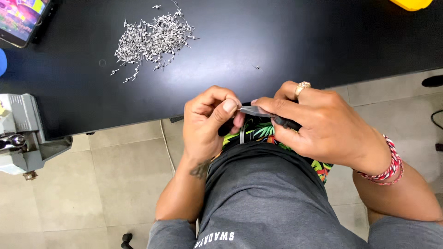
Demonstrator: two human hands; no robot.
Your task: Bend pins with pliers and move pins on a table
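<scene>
My right hand (323, 122) grips grey pliers (256, 111) with dark handles, their flat jaws pointing left. My left hand (210, 117) pinches something very small at the jaw tips between thumb and forefinger; the piece itself is hidden by the fingers. Both hands meet just off the near edge of the black table (258, 41), above my lap. A gold ring sits on a right finger and a red-and-white thread band (391, 167) wraps the right wrist. A pile of small silver metal pins (150, 39) lies on the table, far left of the hands.
A grey metal bench vise (23, 133) is clamped at the table's left edge. A phone with a lit screen (20, 18) lies at the far left corner. A yellow object (410, 3) shows at the top right. One stray pin (256, 68) lies mid-table. Tiled floor below.
</scene>
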